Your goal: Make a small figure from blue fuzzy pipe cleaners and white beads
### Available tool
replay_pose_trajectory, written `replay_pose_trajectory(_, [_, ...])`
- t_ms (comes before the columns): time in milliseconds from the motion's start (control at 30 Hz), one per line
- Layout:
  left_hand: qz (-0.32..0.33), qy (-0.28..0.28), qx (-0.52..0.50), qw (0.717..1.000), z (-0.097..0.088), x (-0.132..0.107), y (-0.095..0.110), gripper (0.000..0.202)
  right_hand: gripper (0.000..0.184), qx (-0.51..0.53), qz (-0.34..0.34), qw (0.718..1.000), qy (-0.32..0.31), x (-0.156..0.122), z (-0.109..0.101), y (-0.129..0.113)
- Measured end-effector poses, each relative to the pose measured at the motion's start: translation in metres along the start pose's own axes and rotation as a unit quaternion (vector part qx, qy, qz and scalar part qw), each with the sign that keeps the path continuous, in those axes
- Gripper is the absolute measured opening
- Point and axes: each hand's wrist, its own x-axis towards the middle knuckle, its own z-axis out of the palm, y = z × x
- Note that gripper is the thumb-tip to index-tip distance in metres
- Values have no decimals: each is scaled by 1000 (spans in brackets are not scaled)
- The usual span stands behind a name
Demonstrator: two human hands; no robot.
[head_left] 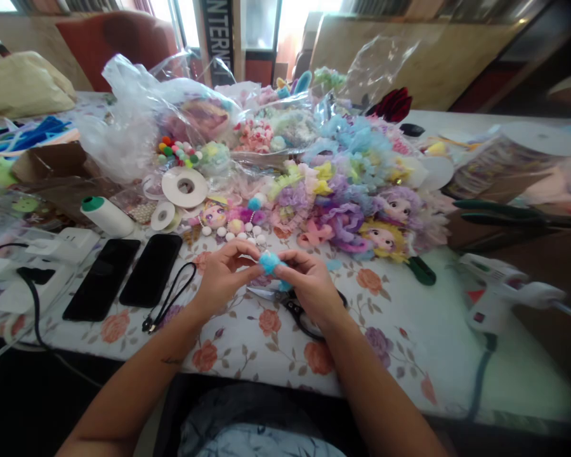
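Observation:
A small fluffy light-blue pom-pom [269, 261] is pinched between both hands above the floral tablecloth [247, 355]. My left hand [226, 273] is closed on its left side with thumb and forefinger. From the right, my right hand [311, 282] pinches it too, the other fingers curled. Under my right hand lie scissors [295, 310] with black handles, partly covered, blades pointing left. Another blue fluffy bit [284, 287] shows just below the fingers. Beyond the hands sit white beads [235, 227] and a doll-face piece [214, 214].
Two black phones [151, 270] and a black looped cord [176, 295] lie left, beside white chargers [42, 273]. A thread cone [107, 216] and ribbon spools [184, 187] stand behind. Ruffled pastel trims [342, 222] and plastic bags [137, 108] pile up at the back. A glue gun [497, 295] is right.

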Motion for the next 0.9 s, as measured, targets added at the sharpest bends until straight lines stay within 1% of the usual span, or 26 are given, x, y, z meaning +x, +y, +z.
replay_pose_trajectory(100, [48, 19, 92, 994, 2, -3, 2, 8, 26, 18, 7, 1000, 14, 0, 2, 1])
replay_pose_trajectory(200, [77, 37, 145, 986, 5, -5, 5, 4, 26, 19, -8, 999, 30, 0, 3, 2])
replay_pose_trajectory(300, [87, 50, 173, 980, 6, -6, 8, 3, 24, 14, -21, 999, 37, 1, 4, 4])
replay_pose_trajectory(400, [79, 52, 170, 981, 6, -5, 7, 3, 24, 7, -28, 999, 40, 1, 4, 6])
replay_pose_trajectory(500, [52, 50, 147, 987, 5, -4, 4, 4, 22, -11, -57, 997, 48, -1, 5, 6])
replay_pose_trajectory(633, [-36, 33, 48, 998, 0, -1, 2, 15, 19, -25, -91, 995, 32, -2, 6, 5])
replay_pose_trajectory(767, [-115, -16, -16, 993, -7, 3, 1, 18, 18, -26, -93, 995, 6, -3, 5, 2])
replay_pose_trajectory(900, [-150, -48, -58, 986, -8, 2, -1, 16, 20, -47, -91, 994, -28, -1, -2, -2])
